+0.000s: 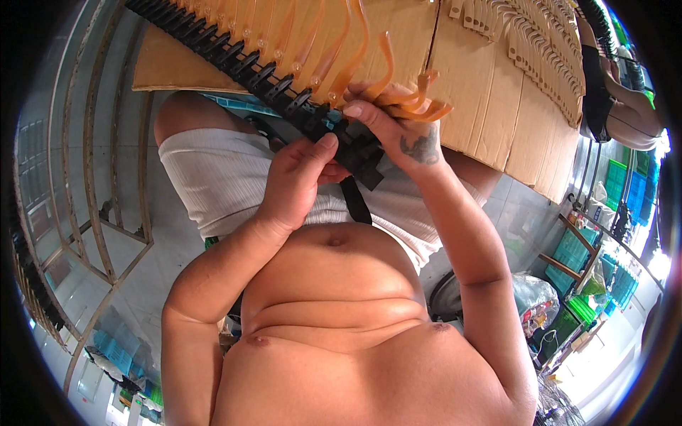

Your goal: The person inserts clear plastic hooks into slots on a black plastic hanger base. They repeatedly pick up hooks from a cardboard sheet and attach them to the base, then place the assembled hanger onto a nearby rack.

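Black clip strip pinched between both hands over the lap

Black clip strip (pixel 284 89) running diagonally from upper left down to the hands, its near end a chunkier black block (pixel 359 153) right at the fingertips. Left hand (pixel 298 181) curled shut on that block from below, thumb pressed against its edge. Right hand (pixel 398 131) closed from above, thumb on top of the strip, fingers wrapped round a bunch of amber plastic pieces (pixel 419 103) that fan out to the right. More amber pieces (pixel 312 42) standing in a row along the strip, one per black clip. A short black strap (pixel 355 199) dangling below the block toward the white shorts (pixel 227 184).

Risk, as a judgement: grip is all fingertips on a long, unsupported strip, so a twist of the block could pop clips loose or bend the thin amber pieces; the bundle in the right hand looks loosely gathered and could splay or slip out.

Packaging: large brown cardboard sheet (pixel 483 92) spread across the knees as a work surface, plain, no label readable. Rows of pale tan parts (pixel 540 50) laid on it at upper right. Green and blue plastic crates (pixel 625 192) stacked at far right, a clear bag (pixel 533 295) lower down. Another person's arm (pixel 625 99) at the upper right edge.
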A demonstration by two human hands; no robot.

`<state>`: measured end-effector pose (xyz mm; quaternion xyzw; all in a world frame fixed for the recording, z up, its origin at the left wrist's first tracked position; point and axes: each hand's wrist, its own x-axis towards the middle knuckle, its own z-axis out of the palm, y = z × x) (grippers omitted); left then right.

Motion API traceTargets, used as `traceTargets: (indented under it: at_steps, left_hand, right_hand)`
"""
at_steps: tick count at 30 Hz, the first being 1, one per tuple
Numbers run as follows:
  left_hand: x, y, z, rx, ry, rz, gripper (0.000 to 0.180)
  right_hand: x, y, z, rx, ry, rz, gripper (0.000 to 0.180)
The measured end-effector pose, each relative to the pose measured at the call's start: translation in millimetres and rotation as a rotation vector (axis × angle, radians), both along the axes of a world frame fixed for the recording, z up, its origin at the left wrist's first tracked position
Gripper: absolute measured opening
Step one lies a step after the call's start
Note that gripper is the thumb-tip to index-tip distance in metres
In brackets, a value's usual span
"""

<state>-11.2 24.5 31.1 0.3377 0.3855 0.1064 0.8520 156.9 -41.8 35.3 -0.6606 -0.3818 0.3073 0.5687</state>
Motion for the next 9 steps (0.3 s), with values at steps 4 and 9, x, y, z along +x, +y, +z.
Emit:
traceTargets:
  at_steps: [4, 9]
  left_hand:
    - [-0.7, -2.3, -2.3, -0.006, 0.015, 0.049, 0.024]
    - [0.6, -6.6, -9.4, -0.027, 0.013, 0.063, 0.025]
  right_hand:
    - [9.4, -7.1, 13.0, -0.065, 0.073, 0.096, 0.022]
    - [22.7, -16.2, 26.1, -0.236, -0.037, 0.007, 0.021]
